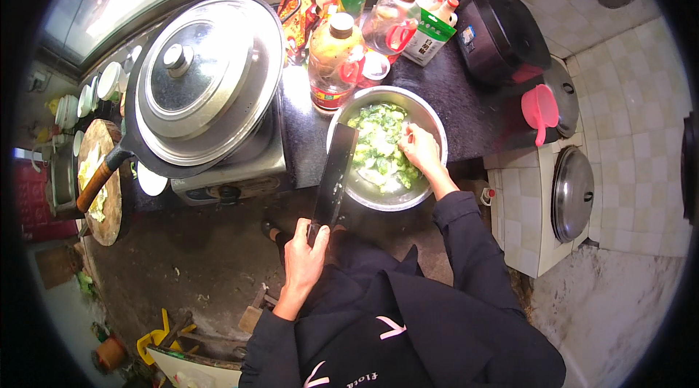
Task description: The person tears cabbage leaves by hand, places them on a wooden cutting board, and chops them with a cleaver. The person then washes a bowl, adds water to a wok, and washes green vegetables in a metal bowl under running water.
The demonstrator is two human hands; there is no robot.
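Note:
My left hand grips the handle of a dark cleaver. Its broad blade points away from me, and the far end overlaps the left rim of a stainless steel basin. Inside the basin lie chopped green leafy vegetables. My right hand reaches over the basin's right side, its curled fingers at the vegetables; whether they pinch any is hidden. The basin sits at the front edge of a black countertop.
Left stands a lidded wok on a gas stove, its wooden handle jutting leftward. A round chopping board holds chopped vegetables. Behind the basin are several bottles. A rice cooker and a pink dipper stand right.

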